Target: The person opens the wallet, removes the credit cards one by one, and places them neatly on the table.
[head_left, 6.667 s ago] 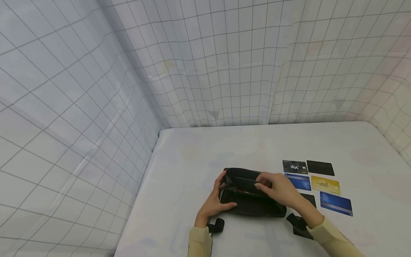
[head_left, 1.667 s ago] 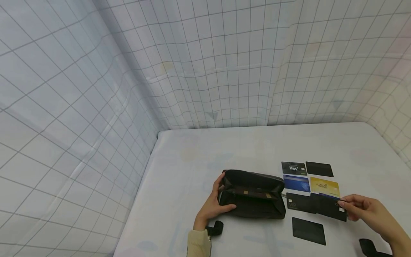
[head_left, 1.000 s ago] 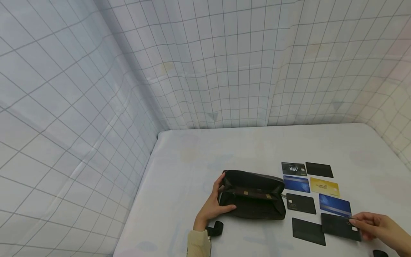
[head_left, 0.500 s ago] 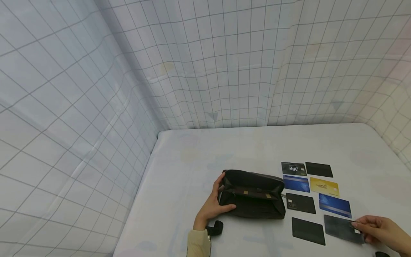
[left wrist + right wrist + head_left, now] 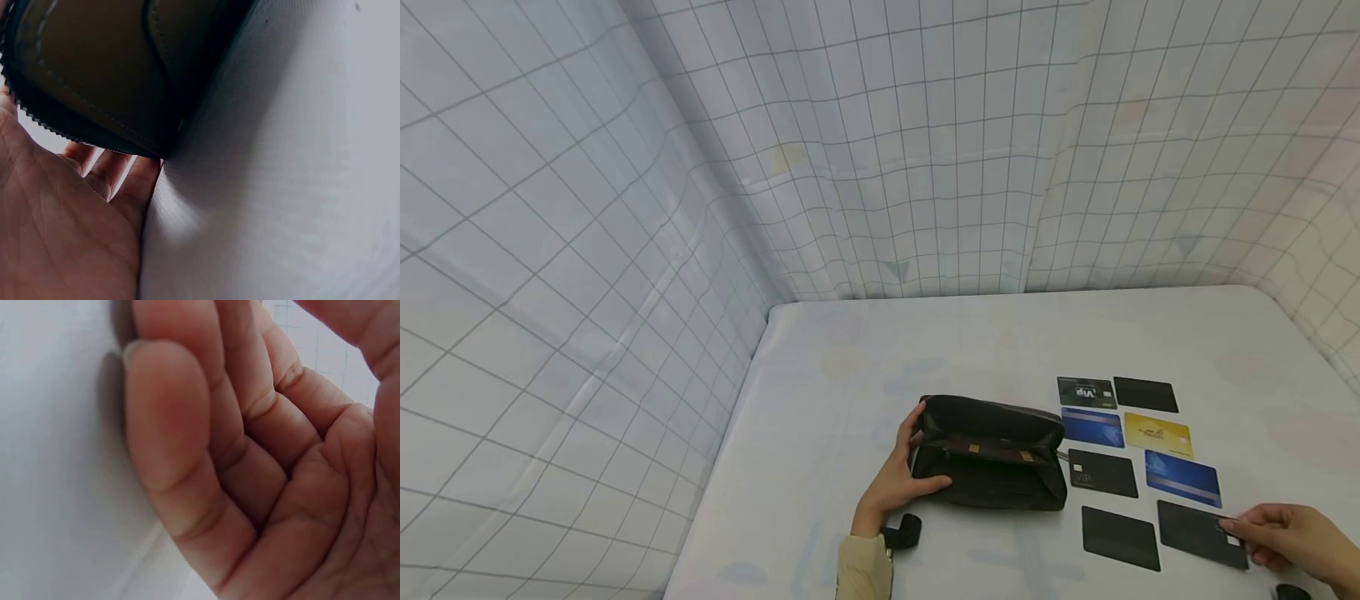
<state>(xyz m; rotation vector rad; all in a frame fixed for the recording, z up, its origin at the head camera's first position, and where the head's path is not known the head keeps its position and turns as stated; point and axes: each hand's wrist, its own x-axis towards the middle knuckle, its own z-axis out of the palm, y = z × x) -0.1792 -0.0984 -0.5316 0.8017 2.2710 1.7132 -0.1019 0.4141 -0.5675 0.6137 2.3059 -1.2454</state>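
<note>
A black zip-around wallet [image 5: 992,492] lies spread on the table, its mouth facing up. My left hand [image 5: 895,477] grips the wallet's left end, thumb in front and fingers behind; the left wrist view shows the zip teeth close to the fingers. At the front right, my right hand [image 5: 1288,533] pinches the right edge of a black card [image 5: 1198,533] lying close over the table. In the right wrist view the curled fingers [image 5: 169,419] hide that card. To its left rests another black card [image 5: 1120,539].
Behind the pinched card, more cards form two columns: a blue card [image 5: 1182,478], a black VIP card [image 5: 1102,473], a yellow card [image 5: 1157,434], another blue card [image 5: 1092,427], a dark Vip card [image 5: 1086,392] and a plain black card [image 5: 1146,394]. Gridded curtains [image 5: 910,167] enclose the white table.
My right hand was inside the wallet, then carried the black card rightward over the other cards and down to the front right. The card's tilt has eased slightly. My left hand stayed on the wallet.
</note>
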